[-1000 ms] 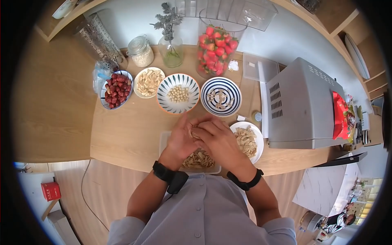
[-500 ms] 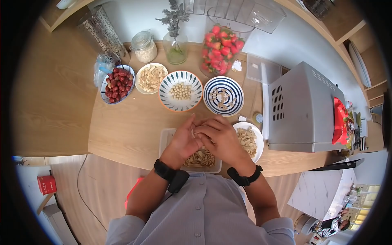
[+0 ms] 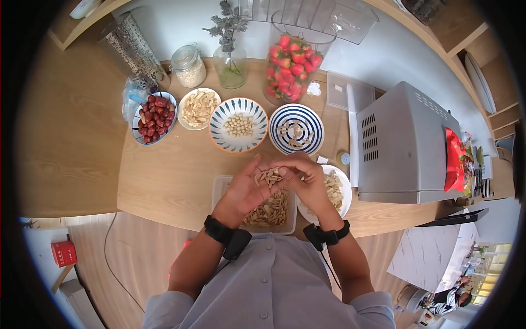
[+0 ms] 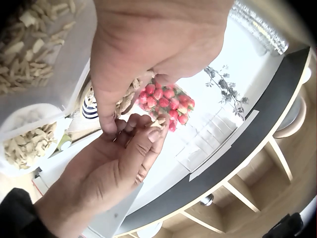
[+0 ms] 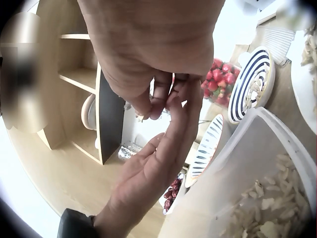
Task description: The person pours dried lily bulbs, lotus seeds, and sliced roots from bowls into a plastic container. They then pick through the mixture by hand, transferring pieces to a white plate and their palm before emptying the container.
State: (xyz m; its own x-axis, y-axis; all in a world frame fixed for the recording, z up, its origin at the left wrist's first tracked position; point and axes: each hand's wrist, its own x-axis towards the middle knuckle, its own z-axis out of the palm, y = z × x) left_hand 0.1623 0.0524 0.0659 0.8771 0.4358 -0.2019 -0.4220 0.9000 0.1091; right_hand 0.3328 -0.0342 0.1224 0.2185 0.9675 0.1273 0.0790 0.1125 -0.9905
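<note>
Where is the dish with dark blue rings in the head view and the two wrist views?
Head: right of centre, in the upper half, the ringed dish.
Left wrist: left of centre; only part of the ringed dish shows.
Right wrist: upper right, the ringed dish, seen at a slant.
Shared landmark: the red strawberries, near the dish in all three views.

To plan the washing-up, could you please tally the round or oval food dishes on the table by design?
Leaf-patterned dish: 1
Blue-ringed dish: 1
Blue-rimmed dish of red fruit: 1
Plain white plates: 2
Total: 5
</note>
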